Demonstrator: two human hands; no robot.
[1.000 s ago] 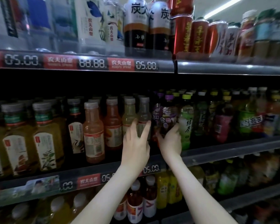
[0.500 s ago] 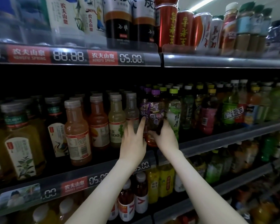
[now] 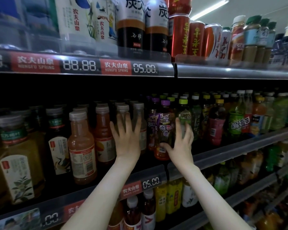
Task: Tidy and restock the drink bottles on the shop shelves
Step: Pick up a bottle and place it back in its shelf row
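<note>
Purple caps mark the row in hand in the head view, the only one there is. The purple-capped plastic bottle of amber drink [image 3: 164, 130] stands upright at the front edge of the grey metal middle shelf [image 3: 223, 151], ahead of others of its kind. The right hand [image 3: 179, 146] grasps it low down, with the thumb across the front of its base and the fingers [image 3: 177, 123] reaching up its right side, close against the green-capped clear tea bottle [image 3: 184, 117]. The left hand [image 3: 126, 138] is released and flat, its straight, spread fingers pressing on the pale clear bottles with grey caps [image 3: 138, 112] just left of the purple row.

The step appears to be squaring this front bottle into its lane. Done well, it calls for keeping the base flat on the shelf and sliding rather than lifting. The printed label should turn to face out, and the bottle should line up with its neighbours' fronts. The flat left hand can steady the pale bottles so they do not tip. Tight spacing on the right makes knocking the tea bottle the likeliest slip.
</note>
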